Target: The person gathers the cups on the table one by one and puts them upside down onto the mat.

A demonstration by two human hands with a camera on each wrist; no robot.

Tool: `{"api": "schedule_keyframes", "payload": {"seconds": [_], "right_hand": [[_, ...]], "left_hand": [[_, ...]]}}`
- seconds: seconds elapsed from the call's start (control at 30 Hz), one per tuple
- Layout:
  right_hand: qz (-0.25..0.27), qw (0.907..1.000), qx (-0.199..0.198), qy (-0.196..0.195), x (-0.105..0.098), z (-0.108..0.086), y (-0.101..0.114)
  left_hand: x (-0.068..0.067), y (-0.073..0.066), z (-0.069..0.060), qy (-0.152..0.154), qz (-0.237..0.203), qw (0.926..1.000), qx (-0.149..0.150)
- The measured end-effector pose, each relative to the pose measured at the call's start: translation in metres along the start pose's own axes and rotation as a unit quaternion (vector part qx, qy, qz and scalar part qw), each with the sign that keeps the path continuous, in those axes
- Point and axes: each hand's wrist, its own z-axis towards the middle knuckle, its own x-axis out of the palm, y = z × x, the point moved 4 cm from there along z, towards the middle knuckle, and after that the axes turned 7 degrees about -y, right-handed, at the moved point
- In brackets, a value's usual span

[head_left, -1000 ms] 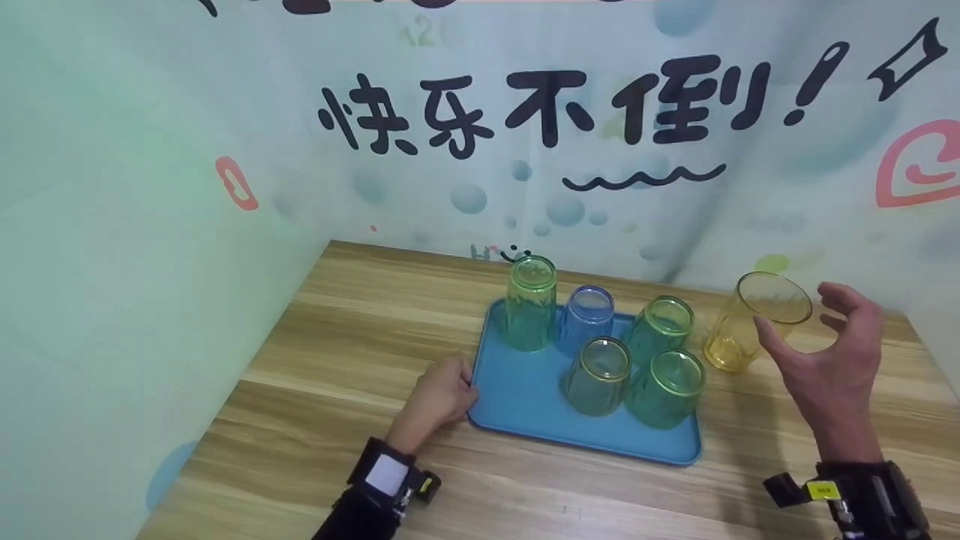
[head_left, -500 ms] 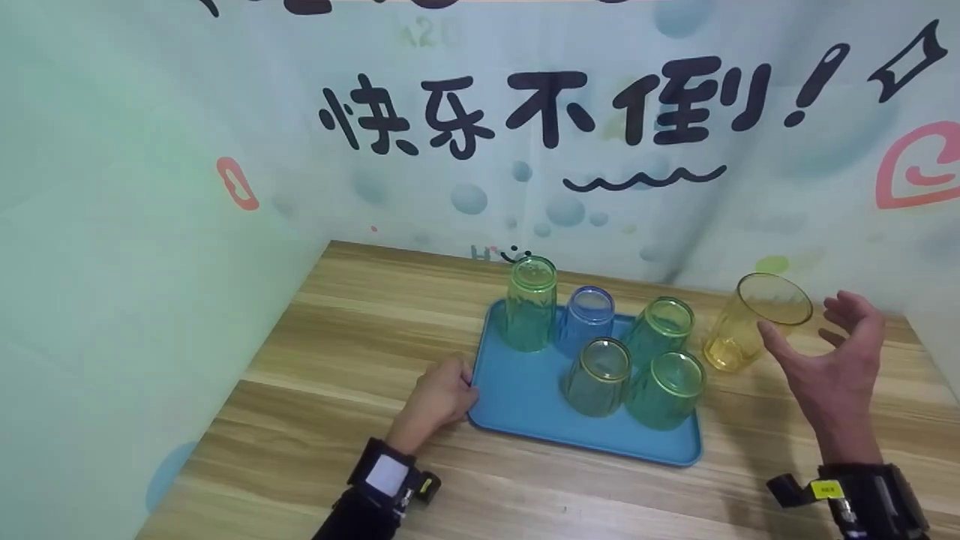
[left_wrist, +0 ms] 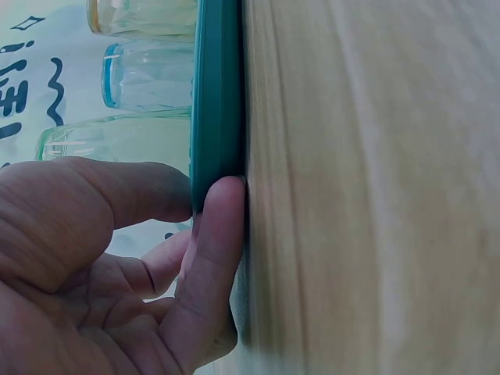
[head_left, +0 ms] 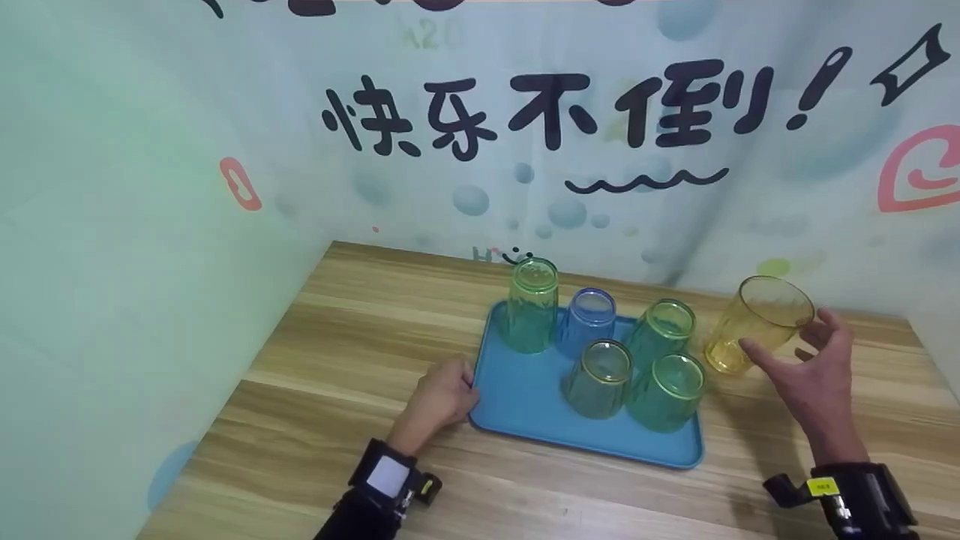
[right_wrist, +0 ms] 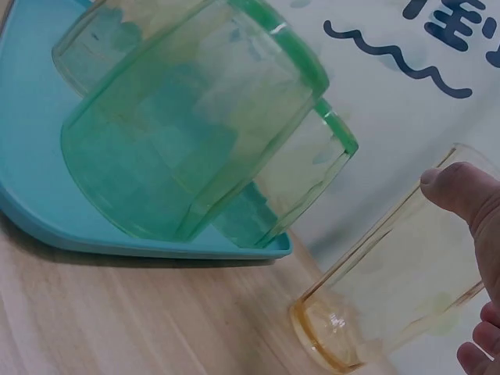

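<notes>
My left hand (head_left: 442,394) pinches the left edge of a blue tray (head_left: 517,405). In the left wrist view, the thumb and a finger meet at the tray's rim (left_wrist: 215,94). Several upside-down glasses stand on the tray: a tall green one (head_left: 531,307), a blue one (head_left: 589,322), a greyish one with an amber rim (head_left: 598,382), and two shorter green ones (head_left: 664,394) on the right. Beyond the tray's right side, an amber glass (head_left: 750,330) stands mouth up on the table. My right hand (head_left: 817,382) is spread around its near right side, thumb in front; contact is unclear.
The wooden table (head_left: 337,337) extends left of the tray and in front of it. A printed cloth backdrop (head_left: 450,202) rises directly behind the table, close to the glasses, and continues along the left side.
My right hand has moved left and slightly down toward the amber glass, its thumb now overlapping the glass in view. The left hand, tray and glasses stay in place.
</notes>
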Motion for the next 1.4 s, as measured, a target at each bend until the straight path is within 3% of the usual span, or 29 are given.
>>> {"api": "schedule_keyframes", "payload": {"seconds": [0.4, 1.07, 1.3, 1.4], "right_hand": [[-0.01, 0.9978, -0.007, 0.065, 0.011, 0.002, -0.017], [-0.031, 0.9932, 0.002, 0.112, 0.024, 0.002, -0.032], [-0.035, 0.9924, -0.02, 0.116, 0.027, 0.003, -0.033], [-0.038, 0.9913, -0.019, 0.125, 0.029, 0.004, -0.034]], "left_hand": [[0.001, 0.0, 0.0, 0.006, -0.001, 1.0, 0.002], [0.001, 0.0, 0.0, 0.009, -0.005, 0.9999, -0.008], [0.0, 0.0, -0.001, -0.012, 0.01, 0.9987, 0.048], [0.0, 0.001, -0.002, -0.011, 0.005, 0.9987, 0.049]]}}
